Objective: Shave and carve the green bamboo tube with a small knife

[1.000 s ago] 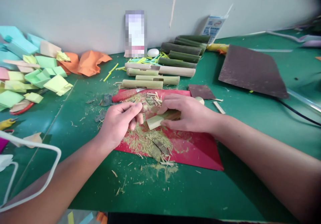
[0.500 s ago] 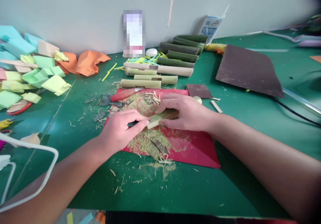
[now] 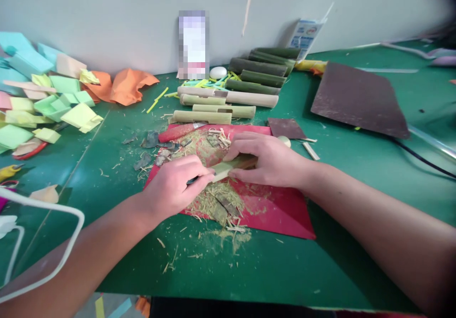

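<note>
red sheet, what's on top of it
Pale shavings and dark strips lie on the red sheet, with a red handle at its far-left corner. Whatever lies beneath the left hand and right hand is covered.

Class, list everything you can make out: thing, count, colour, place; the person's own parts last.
Table: one, green, throughout
Wall: one, grey, rear
Mat: one, red, centre
Held bamboo: one, pale, over mat
Slim tool: one, dark, mostly hidden, centre
Shavings: many, yellowish, mainly on mat
Handled tool: one, red, mat's far edge
Tubes: about four, pale, beyond mat
Curved pieces: about five, dark green, behind tubes
Strips: many, yellow and turquoise, mid-rear
Oval thing: one, white, rear
Phone-like panel: one, pixelated, against wall
Carton: one, white-blue, against wall
Flat sheets: two, brown, right
Folded papers: many, pastel, left
Crumpled paper: count unclear, orange, left
Frame: one, white, lower left
Left grip: one, on slim tool
Right grip: one, on held bamboo
</note>
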Available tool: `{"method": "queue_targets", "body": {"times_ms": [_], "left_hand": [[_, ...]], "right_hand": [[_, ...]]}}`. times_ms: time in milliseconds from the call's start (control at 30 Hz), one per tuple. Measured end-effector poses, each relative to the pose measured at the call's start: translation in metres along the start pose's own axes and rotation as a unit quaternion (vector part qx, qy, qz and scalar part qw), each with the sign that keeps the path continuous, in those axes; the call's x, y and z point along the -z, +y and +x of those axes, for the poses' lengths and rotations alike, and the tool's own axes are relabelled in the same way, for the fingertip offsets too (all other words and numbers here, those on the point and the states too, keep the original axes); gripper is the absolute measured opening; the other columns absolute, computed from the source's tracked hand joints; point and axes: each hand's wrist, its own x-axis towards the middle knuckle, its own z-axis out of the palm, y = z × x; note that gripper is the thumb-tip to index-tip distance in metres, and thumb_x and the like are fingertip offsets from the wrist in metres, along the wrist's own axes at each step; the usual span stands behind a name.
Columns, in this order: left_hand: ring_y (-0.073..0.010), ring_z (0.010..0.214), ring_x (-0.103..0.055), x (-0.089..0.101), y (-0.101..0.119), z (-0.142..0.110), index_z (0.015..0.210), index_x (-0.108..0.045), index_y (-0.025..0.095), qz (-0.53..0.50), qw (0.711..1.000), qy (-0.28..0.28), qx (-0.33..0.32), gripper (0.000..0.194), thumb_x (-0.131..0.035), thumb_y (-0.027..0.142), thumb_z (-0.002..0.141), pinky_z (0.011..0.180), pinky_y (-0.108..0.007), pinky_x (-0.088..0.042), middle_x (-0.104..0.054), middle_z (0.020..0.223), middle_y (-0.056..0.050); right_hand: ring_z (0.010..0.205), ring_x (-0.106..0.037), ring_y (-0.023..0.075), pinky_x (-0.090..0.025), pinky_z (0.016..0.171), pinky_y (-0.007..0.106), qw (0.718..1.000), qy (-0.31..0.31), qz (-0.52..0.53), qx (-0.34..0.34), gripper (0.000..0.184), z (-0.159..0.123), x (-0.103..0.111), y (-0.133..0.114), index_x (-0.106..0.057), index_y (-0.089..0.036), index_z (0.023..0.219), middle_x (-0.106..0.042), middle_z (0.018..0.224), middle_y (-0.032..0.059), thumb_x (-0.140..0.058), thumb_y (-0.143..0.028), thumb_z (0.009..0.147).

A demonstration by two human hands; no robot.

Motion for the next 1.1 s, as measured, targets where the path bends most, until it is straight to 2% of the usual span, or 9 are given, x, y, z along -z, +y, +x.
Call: {"method": "queue_targets", "body": {"times_ms": [400, 567, 700, 833, 1000, 1100], "left_hand": [[-0.0108, 0.066, -0.054, -0.0014, -0.0005, 0.0017, 0.079, -0.065, 0.012, 0.029, 0.999, 0.006, -0.044, 0.015, -0.056, 0.021, 0.087, 0.062, -0.023, -0.042, -0.059, 0.07, -0.002], [-0.0101, 0.064, -0.053, -0.002, -0.0004, 0.0006, 0.084, -0.065, 0.012, 0.033, 0.999, -0.003, -0.035, 0.013, -0.055, 0.019, 0.087, 0.06, -0.023, -0.041, -0.057, 0.069, -0.002], [-0.0112, 0.065, -0.052, -0.0029, 0.0007, 0.0022, 0.08, -0.065, 0.011, 0.047, 0.997, 0.007, -0.067, 0.015, -0.056, 0.021, 0.087, 0.062, -0.024, -0.041, -0.056, 0.068, -0.003], [-0.0105, 0.063, -0.051, -0.0016, 0.0022, 0.0027, 0.082, -0.065, 0.012, 0.049, 0.998, -0.006, -0.048, 0.015, -0.053, 0.018, 0.088, 0.059, -0.023, -0.039, -0.055, 0.067, -0.002], [-0.0126, 0.065, -0.05, -0.0024, 0.0046, 0.0046, 0.076, -0.064, 0.013, 0.07, 0.995, -0.018, -0.062, 0.019, -0.052, 0.021, 0.088, 0.061, -0.026, -0.039, -0.054, 0.066, -0.003], [-0.0117, 0.064, -0.049, -0.0024, 0.0049, 0.003, 0.08, -0.063, 0.013, 0.054, 0.997, -0.019, -0.05, 0.018, -0.049, 0.02, 0.09, 0.06, -0.025, -0.039, -0.053, 0.066, -0.002]], "right_hand": [[0.08, -0.053, 0.0158, -0.039, 0.069, 0.027, 1.0, 0.013, 0.001, -0.002, 0.012, -0.0006, -0.0003, 0.0001, -0.061, -0.019, 0.083, -0.059, 0.087, 0.003, -0.064, -0.024, 0.073], [0.08, -0.053, 0.0158, -0.039, 0.069, 0.027, 1.0, 0.005, -0.001, 0.0, 0.014, -0.0005, 0.0003, -0.0001, -0.062, -0.019, 0.084, -0.059, 0.087, 0.003, -0.065, -0.024, 0.072], [0.08, -0.053, 0.0165, -0.039, 0.069, 0.028, 1.0, 0.007, -0.001, -0.001, 0.013, 0.0, 0.0003, 0.0003, -0.062, -0.019, 0.085, -0.06, 0.087, 0.0034, -0.063, -0.025, 0.073], [0.08, -0.054, 0.0163, -0.039, 0.069, 0.028, 1.0, -0.001, 0.008, -0.003, 0.015, 0.0002, 0.0001, 0.0002, -0.063, -0.02, 0.087, -0.06, 0.087, 0.0031, -0.064, -0.026, 0.073], [0.082, -0.055, 0.0169, -0.04, 0.071, 0.028, 1.0, 0.002, 0.012, 0.0, 0.014, -0.0001, 0.0001, 0.0002, -0.063, -0.021, 0.088, -0.061, 0.089, 0.003, -0.063, -0.026, 0.074], [0.083, -0.055, 0.0177, -0.041, 0.071, 0.03, 1.0, 0.001, 0.012, -0.008, 0.014, -0.0003, 0.0006, -0.0001, -0.063, -0.022, 0.087, -0.061, 0.089, 0.003, -0.064, -0.027, 0.074]]}}
